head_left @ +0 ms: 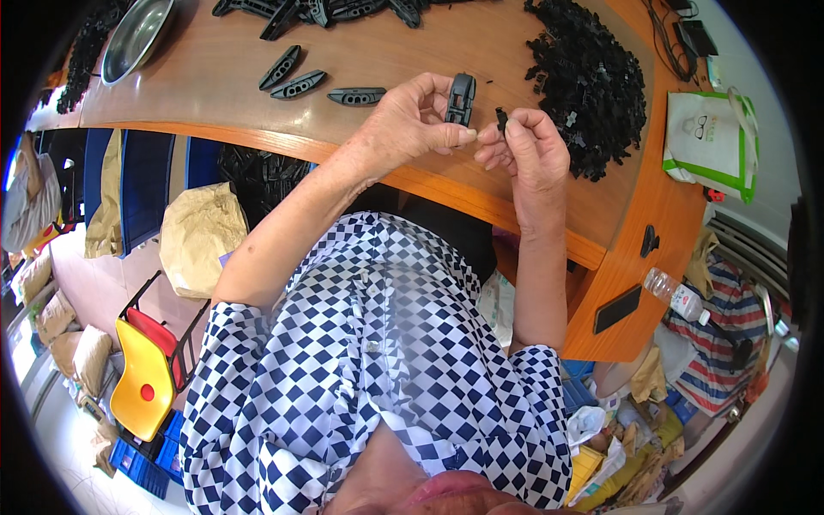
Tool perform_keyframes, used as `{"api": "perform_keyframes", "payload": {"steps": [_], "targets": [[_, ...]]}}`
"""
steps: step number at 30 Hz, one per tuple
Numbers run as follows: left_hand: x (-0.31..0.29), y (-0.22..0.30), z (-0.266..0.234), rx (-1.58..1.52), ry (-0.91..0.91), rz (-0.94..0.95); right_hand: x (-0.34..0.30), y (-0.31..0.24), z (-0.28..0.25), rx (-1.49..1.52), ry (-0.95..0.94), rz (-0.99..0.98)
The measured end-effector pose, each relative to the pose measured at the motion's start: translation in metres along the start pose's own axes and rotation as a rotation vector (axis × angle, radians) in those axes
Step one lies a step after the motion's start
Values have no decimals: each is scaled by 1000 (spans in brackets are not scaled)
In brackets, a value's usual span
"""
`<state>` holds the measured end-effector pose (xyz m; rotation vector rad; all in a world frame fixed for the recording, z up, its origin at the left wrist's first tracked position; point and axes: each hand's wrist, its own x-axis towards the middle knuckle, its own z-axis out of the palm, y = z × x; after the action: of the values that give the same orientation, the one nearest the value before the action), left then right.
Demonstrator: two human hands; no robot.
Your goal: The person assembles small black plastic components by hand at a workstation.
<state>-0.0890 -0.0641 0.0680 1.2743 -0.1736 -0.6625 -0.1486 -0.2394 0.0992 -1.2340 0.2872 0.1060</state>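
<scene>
Head view. Landmark: wooden desk (257,94).

White-and-green bag (708,142) lies at the desk's right end, its print too small to make out. Brown paper sack (199,236) sits below the desk's front edge, left side. Clear bottle (678,296) lies below the right corner.

Left hand (412,120) pinches a long black plastic part (461,99) upright over the desk. Right hand (525,142) pinches a small black clip (501,116) just beside it.

Heap of black pieces (592,81) is cut off at the top. Metal bowl (137,34) at the far left is partly cropped.
</scene>
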Motion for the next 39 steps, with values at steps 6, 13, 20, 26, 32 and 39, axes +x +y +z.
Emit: {"api": "perform_keyframes", "payload": {"steps": [6, 13, 20, 26, 32, 39], "targets": [[-3, -8, 3, 88, 29, 24, -5, 8, 10, -345, 87, -256], [-11, -5, 8, 383, 26, 102, 5, -16, 9, -1164, -176, -685], [-17, 3, 9, 747, -73, 85, 17, -36, 13, -1506, -534, -808], [-17, -12, -3, 438, -113, 103, 24, -33, 17, -1493, -507, -712], [-19, -11, -6, 134, -63, -28, 19, 12, 5, -652, -172, -174], [-15, -7, 5, 19, -51, 87, 20, 25, 21, -111, -151, 45]]}}
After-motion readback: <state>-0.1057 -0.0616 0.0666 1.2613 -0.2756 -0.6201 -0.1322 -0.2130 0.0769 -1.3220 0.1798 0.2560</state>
